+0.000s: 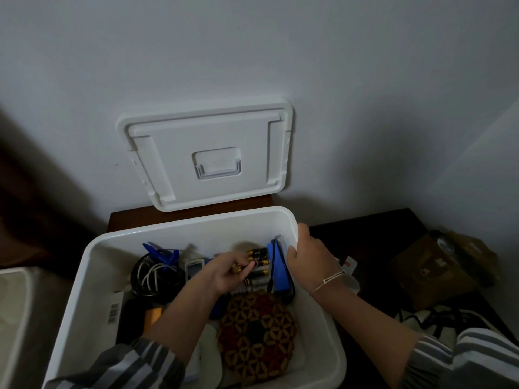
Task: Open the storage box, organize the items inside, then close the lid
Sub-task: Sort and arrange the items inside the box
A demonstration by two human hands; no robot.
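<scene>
Left hand (229, 272): centre frame, inside storage box (196, 224), fingers pinching a battery (238, 269) beside the battery row (258, 255).
Right hand (311, 256): curled over the box's right rim, steadying it.
Handling: likely best to seat the cell parallel with its neighbours.
Lid (207, 130): upper centre, off, leaning against the wall.

A brown cardboard box (434, 272) sits on the dark table (373, 242).

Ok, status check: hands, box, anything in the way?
Left hand pinching a battery inside the storage box. Right hand gripping its right rim. Lid off, leaning on the wall. Nothing blocking.
</scene>
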